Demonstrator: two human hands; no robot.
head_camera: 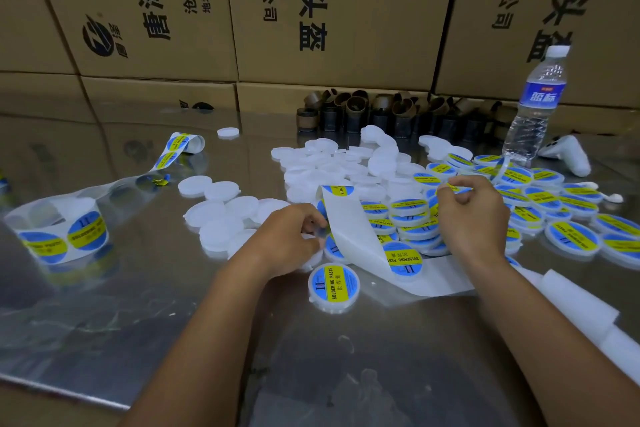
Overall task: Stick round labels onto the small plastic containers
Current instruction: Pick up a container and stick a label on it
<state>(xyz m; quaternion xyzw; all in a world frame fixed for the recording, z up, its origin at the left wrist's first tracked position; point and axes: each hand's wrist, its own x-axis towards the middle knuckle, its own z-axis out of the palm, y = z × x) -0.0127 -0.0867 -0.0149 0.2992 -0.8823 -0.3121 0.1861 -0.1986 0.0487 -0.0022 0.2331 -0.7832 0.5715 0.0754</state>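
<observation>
A wall of brown cardboard boxes (329, 10) with black printed characters stands at the back. In front of it lies a shiny metal table (104, 305). Many plain white round plastic containers (346, 163) lie heaped at the middle of the table, and some more lie to the left of the hands. At the right is a spread of containers with blue and yellow labels (554, 204) already on them. A long white backing strip (349, 229) rises in a curve between the two hands and bears one blue and yellow round sticker (403, 258) low on it. A clear plastic water bottle (535, 107) stands upright at the far right, behind the labelled containers. A loose roll of the same labels (59, 232) sits at the left edge of the table. A row of brown cardboard cores (363, 111) stands against the boxes.

The left hand (287, 239) has its fingers curled, and the fingertips pinch the left edge of the strip. The right hand (474, 215) is raised over the labelled containers, its fingers curled, and thumb and forefinger pinch a round label (457, 188) by the edge. One labelled white container (334, 286) lies flat just in front of the left hand, label upward.
</observation>
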